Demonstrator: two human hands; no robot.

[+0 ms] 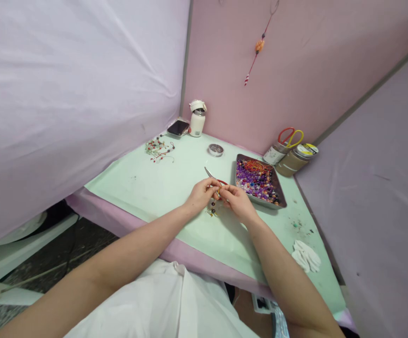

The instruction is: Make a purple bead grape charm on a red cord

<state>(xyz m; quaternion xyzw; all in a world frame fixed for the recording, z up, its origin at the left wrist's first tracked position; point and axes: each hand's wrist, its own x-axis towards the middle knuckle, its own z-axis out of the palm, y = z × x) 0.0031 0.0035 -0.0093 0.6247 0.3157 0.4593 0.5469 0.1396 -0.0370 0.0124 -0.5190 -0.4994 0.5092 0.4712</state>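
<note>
Over the middle of the table, my left hand (203, 192) and my right hand (237, 201) meet fingertip to fingertip. Both are closed in a pinch on the thin end of a beaded string, mostly covered by the fingers. Dark beads (213, 210) and small yellowish pieces of it show just below the fingers; whether they hang or rest on the tabletop I cannot tell. Right behind the fingers is a pair of scissors, its silver blade (209, 172) pointing away to the left and its red handle (222, 181) partly hidden by my hands.
A metal tray (260, 203) of mixed beads and orange cord stands right of my hands. Behind it are red- and yellow-handled scissors (290, 137) in a can and a brown jar (291, 164). Finished-looking strings (158, 149), a phone (178, 127), a white bottle (197, 123), a round tin (215, 149) and white gloves (306, 256) lie around.
</note>
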